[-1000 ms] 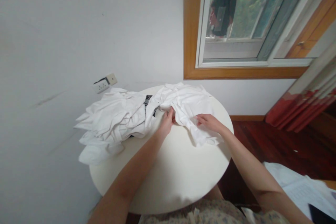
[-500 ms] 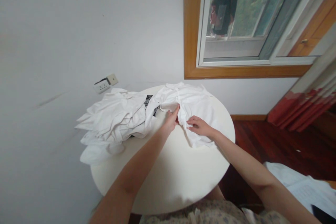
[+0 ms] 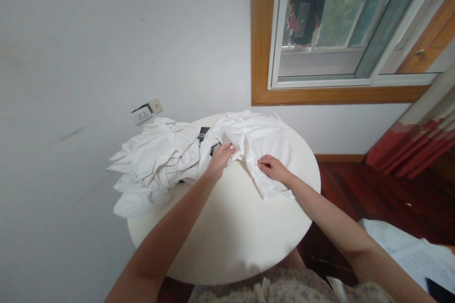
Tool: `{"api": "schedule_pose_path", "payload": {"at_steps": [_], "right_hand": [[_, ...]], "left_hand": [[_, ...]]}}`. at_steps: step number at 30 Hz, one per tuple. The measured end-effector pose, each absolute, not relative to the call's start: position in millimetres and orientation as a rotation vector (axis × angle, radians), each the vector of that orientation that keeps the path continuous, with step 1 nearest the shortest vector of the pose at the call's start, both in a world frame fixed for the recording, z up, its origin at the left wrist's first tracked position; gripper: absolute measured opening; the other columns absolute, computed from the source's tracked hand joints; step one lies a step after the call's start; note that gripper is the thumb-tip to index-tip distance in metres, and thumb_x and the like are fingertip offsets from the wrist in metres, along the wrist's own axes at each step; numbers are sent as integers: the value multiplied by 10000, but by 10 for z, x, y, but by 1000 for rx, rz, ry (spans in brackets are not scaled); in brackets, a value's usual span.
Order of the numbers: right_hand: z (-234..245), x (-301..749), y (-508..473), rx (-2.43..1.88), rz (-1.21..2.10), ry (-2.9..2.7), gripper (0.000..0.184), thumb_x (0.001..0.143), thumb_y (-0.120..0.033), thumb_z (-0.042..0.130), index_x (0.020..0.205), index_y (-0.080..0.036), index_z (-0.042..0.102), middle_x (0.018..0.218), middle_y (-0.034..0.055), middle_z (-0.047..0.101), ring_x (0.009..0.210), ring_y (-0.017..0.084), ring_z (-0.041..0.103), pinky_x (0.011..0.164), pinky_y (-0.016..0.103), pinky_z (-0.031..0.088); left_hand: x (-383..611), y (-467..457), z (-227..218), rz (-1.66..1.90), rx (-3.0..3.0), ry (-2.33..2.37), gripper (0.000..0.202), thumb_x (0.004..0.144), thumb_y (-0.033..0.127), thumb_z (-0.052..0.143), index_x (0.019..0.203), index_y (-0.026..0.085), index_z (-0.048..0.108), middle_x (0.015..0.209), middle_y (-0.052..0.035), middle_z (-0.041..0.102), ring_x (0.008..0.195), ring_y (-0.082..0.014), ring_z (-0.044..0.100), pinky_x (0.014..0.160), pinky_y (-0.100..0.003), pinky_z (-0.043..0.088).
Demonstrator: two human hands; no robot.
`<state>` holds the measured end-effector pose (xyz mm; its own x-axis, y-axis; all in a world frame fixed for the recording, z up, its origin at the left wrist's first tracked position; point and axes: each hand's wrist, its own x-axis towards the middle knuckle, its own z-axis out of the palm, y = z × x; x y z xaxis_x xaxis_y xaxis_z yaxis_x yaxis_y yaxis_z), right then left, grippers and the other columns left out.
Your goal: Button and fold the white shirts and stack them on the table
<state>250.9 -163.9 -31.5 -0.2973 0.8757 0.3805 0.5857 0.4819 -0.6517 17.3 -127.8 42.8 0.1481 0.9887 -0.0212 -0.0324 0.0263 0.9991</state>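
Note:
A white shirt (image 3: pixel 259 139) lies spread on the far side of a round white table (image 3: pixel 231 236). My left hand (image 3: pixel 220 158) is closed, pinching a fold of the shirt near its left edge. My right hand (image 3: pixel 270 168) rests on the shirt's lower part with its fingers curled, pinching the cloth. A heap of other white garments (image 3: pixel 156 165) sits on the table's left side and hangs over the edge; a dark striped piece (image 3: pixel 203 135) shows between the heap and the shirt.
A wall socket (image 3: pixel 145 112) sits on the white wall behind the heap. A wood-framed window (image 3: pixel 320 33) is at the upper right, a red-and-cream curtain (image 3: pixel 419 137) beside it. Papers (image 3: pixel 408 255) lie on the dark floor at the right.
My left hand has shifted left and down along the shirt's fold. My right hand has moved left from the shirt's right side to its lower middle. The view has shifted slightly.

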Motion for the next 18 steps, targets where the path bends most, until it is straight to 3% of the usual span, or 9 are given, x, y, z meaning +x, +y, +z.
{"api": "schedule_pose_path", "payload": {"at_steps": [5, 11, 18], "right_hand": [[-356, 2504, -1606, -1188, 488, -1959, 177, 866, -284, 508, 837, -191, 656, 801, 47, 605, 782, 177, 557, 773, 319, 440], [-325, 2489, -1604, -1242, 572, -1677, 171, 858, -346, 470, 798, -205, 548, 696, -13, 507, 648, 147, 468, 630, 269, 393], [-251, 2492, -1649, -1225, 690, -1450, 176, 867, -387, 444, 832, -224, 498, 651, -48, 420, 625, 146, 414, 602, 256, 357]], "left_hand": [[-137, -1322, 688, 1073, 1559, 1339, 381, 685, 441, 655, 926, 145, 665, 749, -16, 684, 646, -154, 609, 606, -246, 455], [-444, -1165, 851, 1150, 2009, 1570, 306, 783, 405, 540, 918, 175, 690, 1005, -70, 715, 1007, -239, 632, 920, -341, 466], [-371, -1343, 841, 968, 1859, 1492, 623, 892, 615, 300, 1052, 160, 695, 1166, -95, 678, 1156, -265, 574, 1009, -378, 418]]}}
